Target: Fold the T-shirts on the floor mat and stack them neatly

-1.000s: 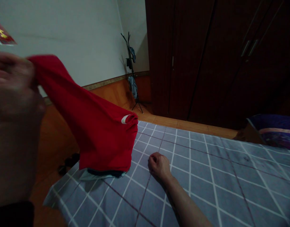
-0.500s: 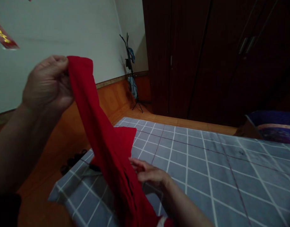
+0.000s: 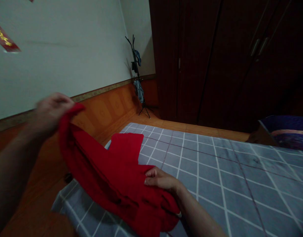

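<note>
Red cloth garment (image 3: 109, 177) lies bunched on the grey checked bedspread (image 3: 208, 184), toward the bed's left edge. A flat red panel (image 3: 125, 148) is seen at its 12 o'clock; whether this belongs to the same garment or a second one cannot be told. A pale cloth edge (image 3: 107, 144) shows just beside the panel.

Left hand (image 3: 54, 110) is at 10 o'clock, motion-blurred, a garment edge pinched between fingers and thumb. Right hand (image 3: 161, 179) is at 3 o'clock, released: laid open on the red cloth, nothing grasped.

Risks, as judged: the narrow pinch could slip, since little cloth is held. Bulk hanging past the bed edge could drag the garment floorward, as the open right hand gives little restraint. The pale cloth could be shifted by friction.

Counts: two hands, one or two red pieces, one coat rack (image 3: 139, 75) at 1 o'clock, one wardrobe (image 3: 198, 59), two wardrobe handles (image 3: 259, 46), one red wall banner (image 3: 3, 38).
</note>
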A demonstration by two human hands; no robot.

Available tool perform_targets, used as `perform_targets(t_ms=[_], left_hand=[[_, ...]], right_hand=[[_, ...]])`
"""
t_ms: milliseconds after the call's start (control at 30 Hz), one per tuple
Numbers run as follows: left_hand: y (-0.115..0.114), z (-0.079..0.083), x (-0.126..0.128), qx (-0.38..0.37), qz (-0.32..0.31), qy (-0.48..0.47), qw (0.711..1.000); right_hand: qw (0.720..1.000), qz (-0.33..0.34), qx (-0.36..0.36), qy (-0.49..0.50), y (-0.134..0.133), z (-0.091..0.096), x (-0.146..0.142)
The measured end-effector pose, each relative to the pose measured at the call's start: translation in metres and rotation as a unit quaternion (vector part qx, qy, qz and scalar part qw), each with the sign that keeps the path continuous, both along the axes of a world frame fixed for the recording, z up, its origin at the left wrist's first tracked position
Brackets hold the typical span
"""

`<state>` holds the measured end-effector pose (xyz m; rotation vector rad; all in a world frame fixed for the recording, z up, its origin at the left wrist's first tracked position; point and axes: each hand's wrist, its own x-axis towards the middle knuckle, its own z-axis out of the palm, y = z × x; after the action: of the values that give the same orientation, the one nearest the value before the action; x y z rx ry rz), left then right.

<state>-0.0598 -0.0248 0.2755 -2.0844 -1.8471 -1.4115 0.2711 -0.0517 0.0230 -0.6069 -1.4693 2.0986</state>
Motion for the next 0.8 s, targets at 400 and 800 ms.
perform_targets(t_ms=[400,800], left_hand=[[0.128,-0.190,0.027,-0.332,0.055,0.209,0.918],[0.092,-0.157,0.027,-0.122,0.093,0.101,0.983]], right_hand=[[0.970,-0.235,-0.007,-0.065,0.028,-0.032,0.009],[0.938,-0.338,-0.072,0.027,0.036,-0.042,0.005]])
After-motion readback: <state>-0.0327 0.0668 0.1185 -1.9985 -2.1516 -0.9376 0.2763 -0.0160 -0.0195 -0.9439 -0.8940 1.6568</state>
